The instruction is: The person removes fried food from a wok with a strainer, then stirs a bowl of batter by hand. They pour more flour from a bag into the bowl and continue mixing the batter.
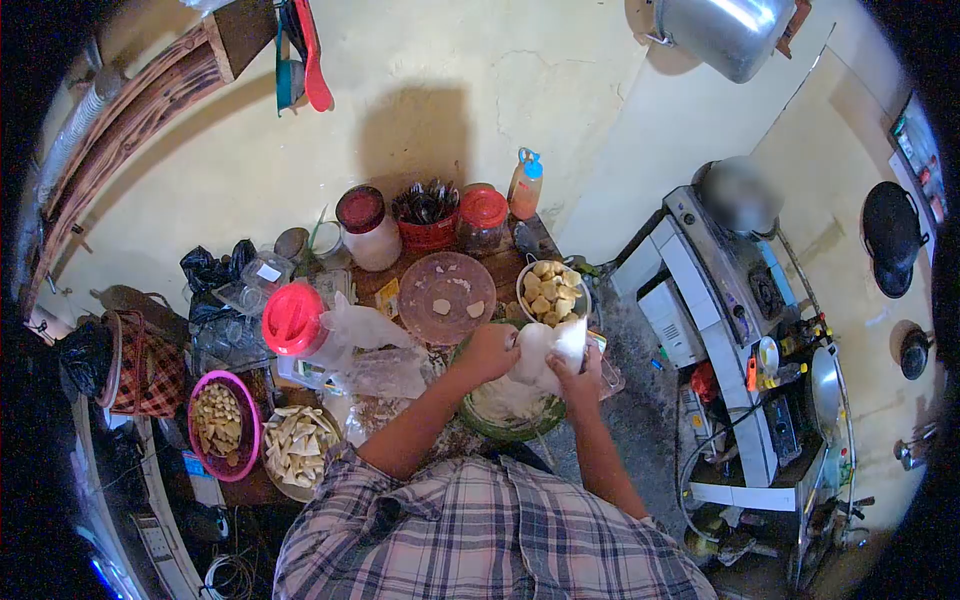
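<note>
Left hand (pixel 490 350): fingers closed around white bundle (pixel 543 352) | right hand (pixel 582 376): fingers gripping its other side | bundle sits above green bowl (pixel 505 425) on counter (pixel 508 263) | likely squeezing; calls for a firm two-handed hold.

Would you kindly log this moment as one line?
left hand: grips white soft lump | right hand: grips it too | under: green round bowl

Home kitchen: gas stove (pixel 735 265) right of cluttered wooden table (pixel 500 265), jars (pixel 368 228) and food bowls (pixel 224 425) on it, pans (pixel 890 238) on wall beyond stove.
</note>
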`<state>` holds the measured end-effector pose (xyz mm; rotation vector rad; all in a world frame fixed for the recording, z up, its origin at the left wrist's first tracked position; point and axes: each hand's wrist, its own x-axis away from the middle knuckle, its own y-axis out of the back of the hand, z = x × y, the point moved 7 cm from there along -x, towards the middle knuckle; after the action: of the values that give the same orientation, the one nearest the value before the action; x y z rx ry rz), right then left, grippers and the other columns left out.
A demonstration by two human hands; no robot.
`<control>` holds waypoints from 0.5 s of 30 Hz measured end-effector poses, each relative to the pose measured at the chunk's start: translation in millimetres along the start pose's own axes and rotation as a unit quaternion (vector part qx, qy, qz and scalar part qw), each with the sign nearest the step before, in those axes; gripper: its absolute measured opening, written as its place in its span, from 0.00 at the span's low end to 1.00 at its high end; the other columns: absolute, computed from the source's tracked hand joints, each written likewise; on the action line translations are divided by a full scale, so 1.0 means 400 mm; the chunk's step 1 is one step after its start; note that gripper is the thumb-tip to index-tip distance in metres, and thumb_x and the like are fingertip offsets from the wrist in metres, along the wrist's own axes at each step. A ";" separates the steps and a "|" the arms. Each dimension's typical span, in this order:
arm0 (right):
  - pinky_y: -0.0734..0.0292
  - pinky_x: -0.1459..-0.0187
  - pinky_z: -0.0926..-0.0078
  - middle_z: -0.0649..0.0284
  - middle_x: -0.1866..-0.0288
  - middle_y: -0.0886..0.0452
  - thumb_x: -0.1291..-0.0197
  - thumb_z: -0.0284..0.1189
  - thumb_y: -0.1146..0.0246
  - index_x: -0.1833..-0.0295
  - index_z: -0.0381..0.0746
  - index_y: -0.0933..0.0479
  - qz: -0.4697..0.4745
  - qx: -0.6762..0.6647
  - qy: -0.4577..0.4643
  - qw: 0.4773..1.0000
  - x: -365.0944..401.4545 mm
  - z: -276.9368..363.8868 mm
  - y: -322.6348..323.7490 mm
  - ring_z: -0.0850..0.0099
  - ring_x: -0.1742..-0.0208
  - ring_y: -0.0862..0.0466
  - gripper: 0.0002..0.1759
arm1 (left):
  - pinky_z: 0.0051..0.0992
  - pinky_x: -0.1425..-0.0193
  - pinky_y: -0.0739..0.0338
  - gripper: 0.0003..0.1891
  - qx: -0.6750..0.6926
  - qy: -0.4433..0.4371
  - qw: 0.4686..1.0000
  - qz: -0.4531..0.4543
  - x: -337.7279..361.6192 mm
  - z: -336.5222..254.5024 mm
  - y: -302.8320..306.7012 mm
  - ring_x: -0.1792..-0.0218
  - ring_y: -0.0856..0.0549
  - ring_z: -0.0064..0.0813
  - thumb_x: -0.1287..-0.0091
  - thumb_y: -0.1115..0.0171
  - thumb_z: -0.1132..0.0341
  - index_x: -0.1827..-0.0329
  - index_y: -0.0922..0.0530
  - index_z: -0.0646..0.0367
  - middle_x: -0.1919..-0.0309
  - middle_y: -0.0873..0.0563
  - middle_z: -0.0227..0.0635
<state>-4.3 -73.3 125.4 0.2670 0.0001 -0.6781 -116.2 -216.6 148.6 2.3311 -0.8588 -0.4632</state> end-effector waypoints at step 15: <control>0.27 0.59 0.77 0.63 0.58 0.26 0.65 0.16 0.32 0.50 0.37 0.36 0.002 -0.036 -0.014 0.999 -0.026 0.019 0.042 0.74 0.59 0.24 0.32 | 0.38 0.66 0.28 0.14 0.024 -0.033 0.999 0.004 -0.023 -0.052 -0.003 0.71 0.21 0.48 0.61 0.36 0.66 0.73 0.24 0.64 0.76 0.21 0.49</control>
<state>-2.8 -56.3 137.8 0.1885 -0.0032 -0.6759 -111.9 -201.0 164.7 2.3659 -0.9188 -0.5240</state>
